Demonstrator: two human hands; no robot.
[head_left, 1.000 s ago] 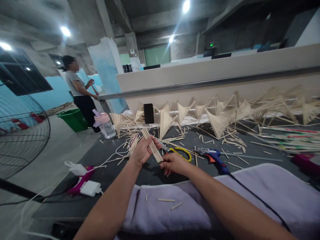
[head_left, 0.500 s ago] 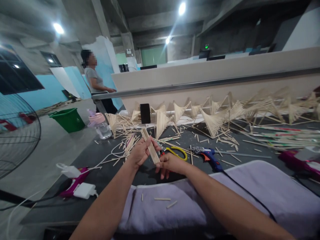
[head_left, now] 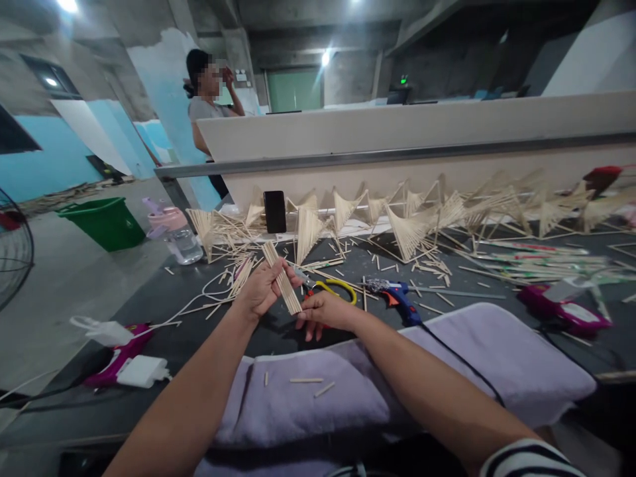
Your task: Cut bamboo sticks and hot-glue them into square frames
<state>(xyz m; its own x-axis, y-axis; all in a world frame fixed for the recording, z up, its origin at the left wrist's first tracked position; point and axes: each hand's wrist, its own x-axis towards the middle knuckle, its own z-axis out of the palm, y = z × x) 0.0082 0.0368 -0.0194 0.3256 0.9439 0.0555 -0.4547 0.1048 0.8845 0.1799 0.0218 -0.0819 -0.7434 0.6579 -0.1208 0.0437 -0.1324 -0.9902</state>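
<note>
My left hand [head_left: 264,286] is closed around a flat bundle of thin wooden sticks [head_left: 285,281], which slants from upper left to lower right. At the bundle's lower end, my right hand [head_left: 325,311] pinches the stick ends between thumb and finger, its other fingers hanging below. Just beyond my hands lie scissors with yellow handles [head_left: 342,285], partly hidden by them. To the right, a blue glue gun [head_left: 405,305] rests on the dark table [head_left: 199,358]. Three short stick pieces [head_left: 306,380] lie on the lilac cloth [head_left: 308,414] under my forearms.
Twisted stick structures [head_left: 405,228] line the table's back, beside a black phone [head_left: 275,212]. A water bottle [head_left: 181,238] stands at left. Power strips [head_left: 119,361] with cables lie left and right. A green bin [head_left: 104,224] and a person [head_left: 201,109] are beyond the table.
The view has shifted, so the table scene sits further left and slightly higher. Both hands keep the stick bundle in much the same pose. The person behind has raised a hand towards the head.
</note>
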